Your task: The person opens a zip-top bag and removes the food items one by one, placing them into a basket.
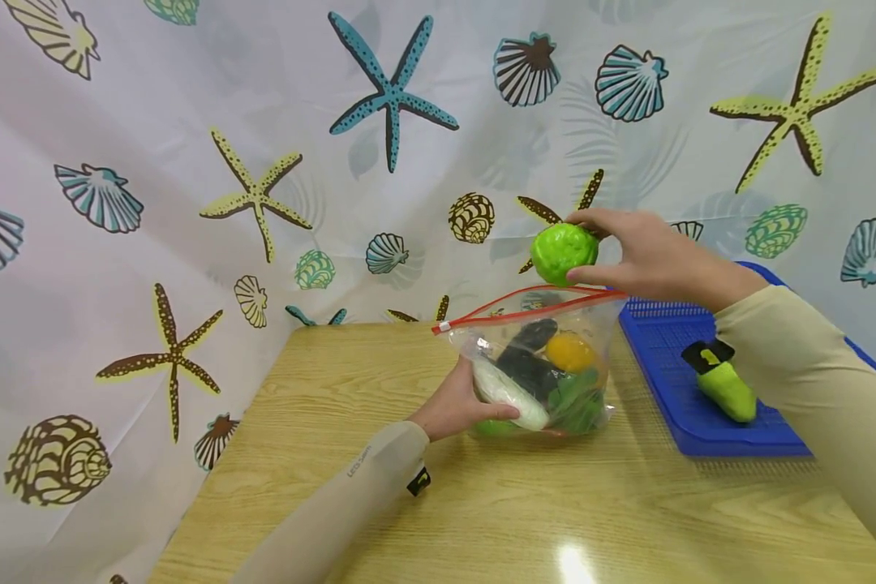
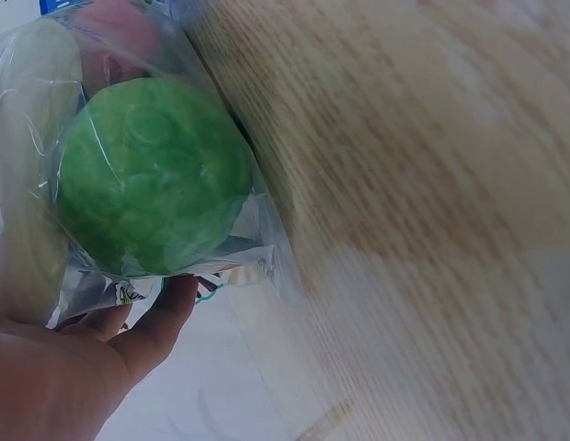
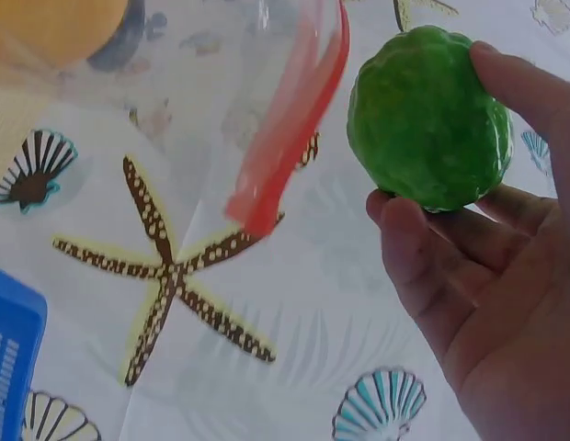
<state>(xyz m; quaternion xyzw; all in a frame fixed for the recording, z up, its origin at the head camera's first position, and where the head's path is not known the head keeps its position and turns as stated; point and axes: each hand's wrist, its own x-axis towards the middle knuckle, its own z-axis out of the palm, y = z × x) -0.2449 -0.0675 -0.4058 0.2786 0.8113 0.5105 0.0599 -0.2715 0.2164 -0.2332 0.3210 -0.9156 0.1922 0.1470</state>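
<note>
My right hand (image 1: 638,251) holds a bumpy, round green fruit (image 1: 564,253) between thumb and fingers, above the mouth of a clear zip bag (image 1: 533,312). The bag's red zip edge is parted and it stands on the table. My left hand (image 1: 470,405) grips the bag's left side, thumb across a long white piece (image 1: 511,396) inside. Also in the bag are dark pieces (image 1: 529,369), an orange round one (image 1: 571,351) and green leafy ones (image 1: 580,401). The left wrist view shows another green round piece (image 2: 156,175) and a pink one (image 2: 118,39) through the plastic.
To the right of the bag stands a blue basket (image 1: 689,444) with a lime-green piece (image 1: 730,393) in it, partly under my right forearm. A curtain (image 1: 350,243) printed with shells and starfish hangs behind the wooden table (image 1: 350,365).
</note>
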